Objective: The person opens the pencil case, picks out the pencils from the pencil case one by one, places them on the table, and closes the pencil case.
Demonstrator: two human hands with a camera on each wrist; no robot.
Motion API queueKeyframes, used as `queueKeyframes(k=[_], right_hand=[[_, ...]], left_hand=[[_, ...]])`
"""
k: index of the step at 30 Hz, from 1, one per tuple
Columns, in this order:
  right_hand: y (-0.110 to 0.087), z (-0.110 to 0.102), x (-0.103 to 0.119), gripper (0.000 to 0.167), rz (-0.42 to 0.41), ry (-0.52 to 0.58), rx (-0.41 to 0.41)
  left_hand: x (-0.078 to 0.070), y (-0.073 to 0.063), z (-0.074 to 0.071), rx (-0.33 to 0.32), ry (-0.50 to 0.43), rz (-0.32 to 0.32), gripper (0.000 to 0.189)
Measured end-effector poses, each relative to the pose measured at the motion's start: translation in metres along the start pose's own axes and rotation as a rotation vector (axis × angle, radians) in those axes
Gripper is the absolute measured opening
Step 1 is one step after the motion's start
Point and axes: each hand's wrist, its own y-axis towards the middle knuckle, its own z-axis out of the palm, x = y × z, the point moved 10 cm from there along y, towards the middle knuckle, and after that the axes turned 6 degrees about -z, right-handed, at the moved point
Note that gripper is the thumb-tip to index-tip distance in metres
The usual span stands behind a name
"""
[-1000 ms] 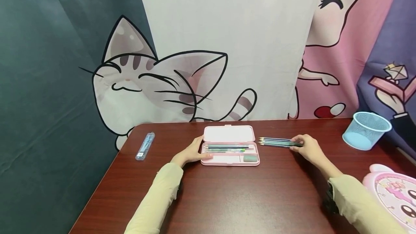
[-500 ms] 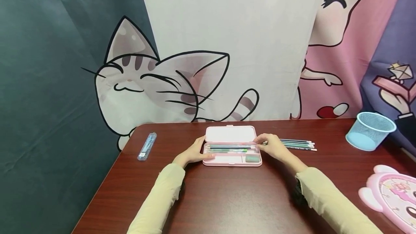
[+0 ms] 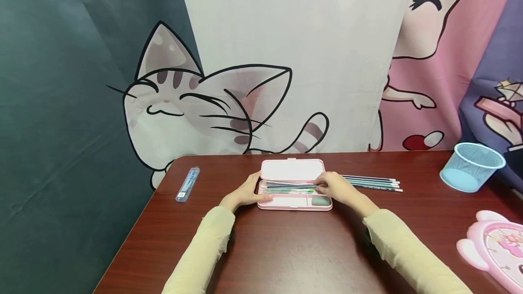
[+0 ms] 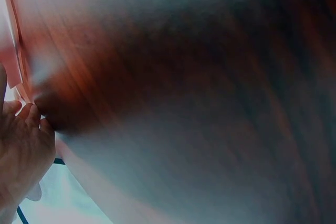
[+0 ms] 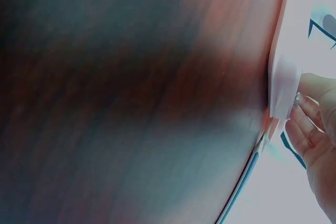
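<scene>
In the head view a pink pencil case point(image 3: 294, 208) lies with its lid point(image 3: 292, 169) raised at the back. Several pencils point(image 3: 286, 188) lie in its long rear compartment, and a grey-green eraser point(image 3: 321, 200) sits in the front right one. At the case's left end my left hand point(image 3: 245, 193) holds it, the thumb lying over the front part. My right hand point(image 3: 338, 188) is at the right end, thumb and fingers pinching the end of a pencil point(image 5: 297, 99) in the case. More pencils point(image 3: 373, 183) lie on the table beyond that hand, their left ends hidden by it.
A clear blue-labelled slim case point(image 3: 188, 184) lies at the table's left. On the right stand a light blue mesh basket point(image 3: 471, 167) and a pink cartoon clock point(image 3: 492, 242). A printed cloth point(image 3: 318, 49) hangs behind the brown table point(image 3: 286, 253).
My right hand has let go of the loose pencils on the table and moved left to the pencil case, where it now pinches a pencil. My left hand keeps its place on the case.
</scene>
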Motion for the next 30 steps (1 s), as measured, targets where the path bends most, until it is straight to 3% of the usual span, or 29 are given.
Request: queueKeyframes(k=[7, 14, 30], right_hand=[[-0.012, -0.015, -0.016, 0.010, 0.038, 0.152, -0.105], [-0.030, -0.027, -0.037, 0.013, 0.151, 0.223, -0.129], [-0.090, -0.072, -0.079, 0.021, 0.266, 0.149, -0.159]], left_hand=[[-0.001, 0.004, 0.001, -0.013, 0.026, 0.022, 0.092], [0.002, 0.004, 0.001, -0.027, 0.017, 0.013, 0.092], [0.000, 0.002, 0.001, -0.021, 0.012, 0.012, 0.093]])
